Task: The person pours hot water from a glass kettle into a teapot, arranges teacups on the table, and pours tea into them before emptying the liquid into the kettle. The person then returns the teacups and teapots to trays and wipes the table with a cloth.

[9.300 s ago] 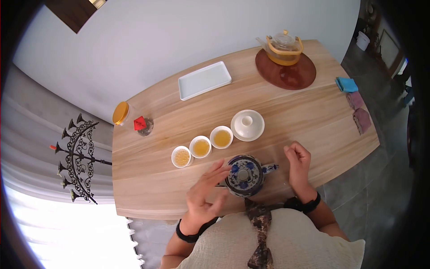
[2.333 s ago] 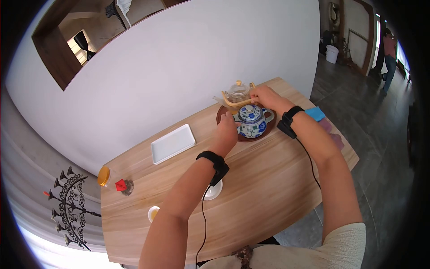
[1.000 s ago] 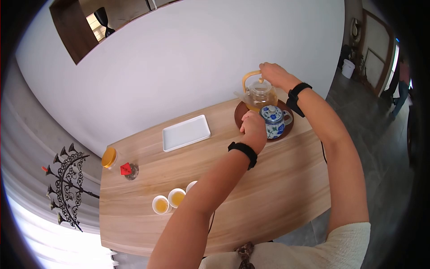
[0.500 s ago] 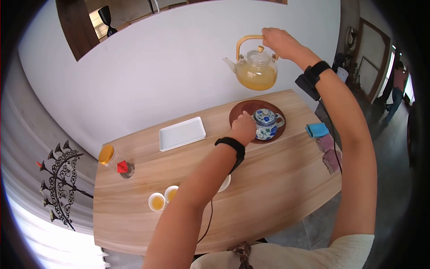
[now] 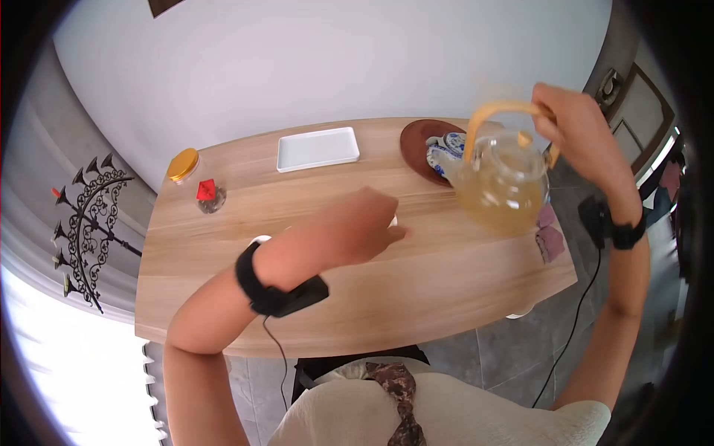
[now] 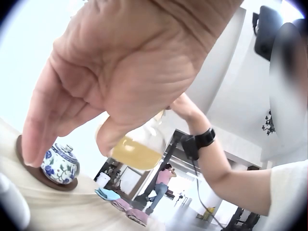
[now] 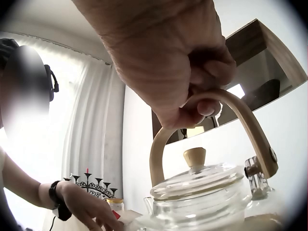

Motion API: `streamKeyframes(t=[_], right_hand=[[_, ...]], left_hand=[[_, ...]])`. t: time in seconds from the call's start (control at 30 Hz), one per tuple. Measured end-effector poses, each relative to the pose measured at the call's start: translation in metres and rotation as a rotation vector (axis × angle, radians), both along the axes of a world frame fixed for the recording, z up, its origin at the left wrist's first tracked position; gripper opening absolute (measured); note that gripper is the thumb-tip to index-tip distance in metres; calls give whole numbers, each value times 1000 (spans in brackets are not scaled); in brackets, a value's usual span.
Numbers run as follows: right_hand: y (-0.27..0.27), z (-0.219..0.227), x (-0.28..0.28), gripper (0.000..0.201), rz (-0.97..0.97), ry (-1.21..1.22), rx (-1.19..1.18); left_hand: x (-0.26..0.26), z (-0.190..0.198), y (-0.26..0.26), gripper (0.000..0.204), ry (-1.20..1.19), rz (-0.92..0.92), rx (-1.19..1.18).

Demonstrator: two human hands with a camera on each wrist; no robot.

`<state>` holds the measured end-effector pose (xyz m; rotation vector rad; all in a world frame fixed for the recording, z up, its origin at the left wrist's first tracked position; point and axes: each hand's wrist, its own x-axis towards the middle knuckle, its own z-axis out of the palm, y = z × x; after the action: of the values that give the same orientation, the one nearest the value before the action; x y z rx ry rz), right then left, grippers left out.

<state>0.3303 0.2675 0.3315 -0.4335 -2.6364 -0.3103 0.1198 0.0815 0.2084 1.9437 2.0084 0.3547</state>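
Observation:
My right hand point(image 5: 580, 134) grips the pale wooden handle of a glass teapot point(image 5: 506, 197), lifted above the table's right side with yellow liquid inside. In the right wrist view the fingers curl around that handle point(image 7: 250, 120), above the clear lid point(image 7: 197, 180). Over the middle of the table is my left hand point(image 5: 349, 227), blurred, holding nothing; the left wrist view shows its fingers point(image 6: 41, 115) loosely extended. A blue-and-white teapot point(image 5: 439, 156) sits on a round brown mat point(image 5: 424, 149), partly covered by the glass one. Left hand and forearm hide most of the white cups; one rim point(image 5: 260, 240) shows.
A white rectangular tray point(image 5: 318, 149) lies at the back. Toward the left stand a gold-lidded jar point(image 5: 183, 165) and a small glass with a red piece point(image 5: 206, 190) on top. Folded mauve cloths point(image 5: 550, 244) lie near the right edge. Cables point(image 5: 573, 338) hang from both wrists.
The blue-and-white teapot has gone from the table's front to the mat. My right hand has lifted the glass teapot off the mat, rightward and nearer; my left hand has left the blue-and-white teapot.

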Motion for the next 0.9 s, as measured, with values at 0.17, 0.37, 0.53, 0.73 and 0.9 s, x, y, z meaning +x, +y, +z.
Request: streamKeyframes(t=[0.17,0.37,0.53,0.73,0.9], right_hand=[[-62,-55,4,19,95,-112,-47],[-133,-94,-21,22,310,-123,-101],[-164,-112,-53,21,450,-102,-137],[-182,-125,-78,21,566,-83,-201],[-184,-136,-87,21,585,-48,-205]], left_hand=[[1,-26,-95,54,-343,92,-33],[1,-52,-169,71,-765,240,-28],[2,-84,-204,59,-898,399,160],[-5,-105,-220,30,-1044,556,353],[-12,-116,-218,27,-1038,562,407]])
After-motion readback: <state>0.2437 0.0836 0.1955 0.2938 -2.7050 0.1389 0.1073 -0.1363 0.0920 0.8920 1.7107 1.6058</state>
